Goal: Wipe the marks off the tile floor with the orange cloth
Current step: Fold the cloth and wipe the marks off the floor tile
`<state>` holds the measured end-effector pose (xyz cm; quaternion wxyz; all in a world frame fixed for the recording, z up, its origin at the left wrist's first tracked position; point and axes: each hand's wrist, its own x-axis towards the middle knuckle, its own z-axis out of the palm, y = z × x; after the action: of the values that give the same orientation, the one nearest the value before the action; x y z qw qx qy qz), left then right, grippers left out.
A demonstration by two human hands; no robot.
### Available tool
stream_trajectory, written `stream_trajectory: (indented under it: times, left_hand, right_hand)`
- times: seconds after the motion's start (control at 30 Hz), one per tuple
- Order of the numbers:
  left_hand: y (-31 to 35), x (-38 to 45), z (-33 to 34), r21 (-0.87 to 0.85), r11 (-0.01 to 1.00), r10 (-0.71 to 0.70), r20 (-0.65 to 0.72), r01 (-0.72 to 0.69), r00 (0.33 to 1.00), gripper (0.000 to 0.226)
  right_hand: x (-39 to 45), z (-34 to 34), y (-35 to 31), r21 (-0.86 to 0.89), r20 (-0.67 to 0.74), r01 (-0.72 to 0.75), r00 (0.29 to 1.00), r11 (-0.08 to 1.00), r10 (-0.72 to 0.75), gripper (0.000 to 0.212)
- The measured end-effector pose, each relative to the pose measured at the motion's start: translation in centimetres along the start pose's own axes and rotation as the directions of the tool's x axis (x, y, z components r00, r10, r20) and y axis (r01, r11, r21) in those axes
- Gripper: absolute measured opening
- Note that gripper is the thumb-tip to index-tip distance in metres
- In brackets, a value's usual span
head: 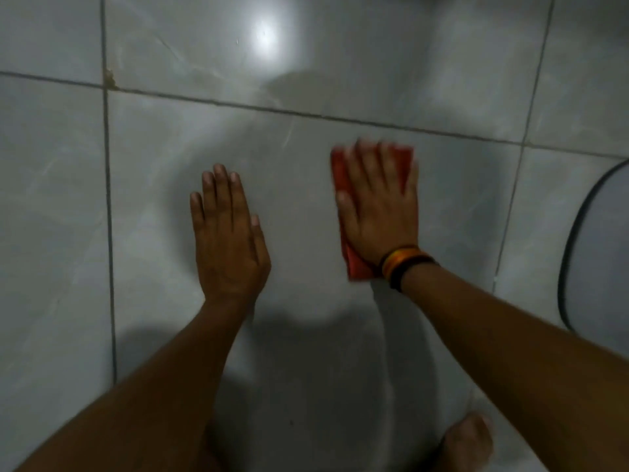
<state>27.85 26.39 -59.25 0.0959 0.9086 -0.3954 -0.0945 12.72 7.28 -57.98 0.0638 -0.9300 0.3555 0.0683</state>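
Note:
The orange cloth (340, 178) lies folded flat on the grey tile floor (292, 158), right of centre. My right hand (379, 209) presses down on it, palm flat and fingers spread; its fingertips are blurred. Orange and dark bands circle that wrist. My left hand (226, 236) rests flat on the bare tile to the left of the cloth, fingers together, holding nothing. Faint pale streaks run across the tile near both hands. A small brown mark (109, 79) sits at the grout crossing at the upper left.
Dark grout lines (108, 199) divide the floor into large tiles. A grey rounded object with a dark rim (575, 233) enters from the right edge. A bare foot (468, 441) shows at the bottom right. A lamp's glare (263, 35) reflects at the top.

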Motion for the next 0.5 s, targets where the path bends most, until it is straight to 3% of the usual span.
stream_trajectory:
  times: [0.07, 0.13, 0.23, 0.33, 0.5]
  left_hand:
    - [0.0, 0.0, 0.0, 0.007, 1.000, 0.000, -0.004, 0.000, 1.000, 0.064]
    - [0.2, 0.1, -0.1, 0.009, 1.000, 0.006, -0.004, -0.006, 1.000, 0.064]
    - [0.5, 0.0, -0.4, 0.011, 1.000, 0.002, -0.008, -0.002, 1.000, 0.064]
    - [0.8, -0.1, -0.7, 0.013, 1.000, 0.004, 0.001, -0.004, 1.000, 0.064]
    - [0.6, -0.6, -1.1, -0.046, 0.998, 0.049, -0.034, -0.050, 0.998, 0.060]
  right_hand:
    - [4.3, -0.4, -1.7, 0.028, -0.061, -0.216, 0.974, 0.976, 0.218, 0.065]
    - [7.1, -0.6, -4.3, 0.057, -0.102, -0.298, 0.948, 0.953, 0.302, 0.065]
    - [5.6, 0.1, -7.5, 0.058, -0.110, -0.103, 0.988, 0.993, 0.109, 0.066]
    - [-2.0, 1.6, -8.2, 0.070, -0.051, 0.085, 0.995, 0.994, -0.082, 0.069]
    - [-15.3, 2.9, -1.2, 0.043, 0.034, -0.046, 0.998, 0.998, 0.045, 0.069]
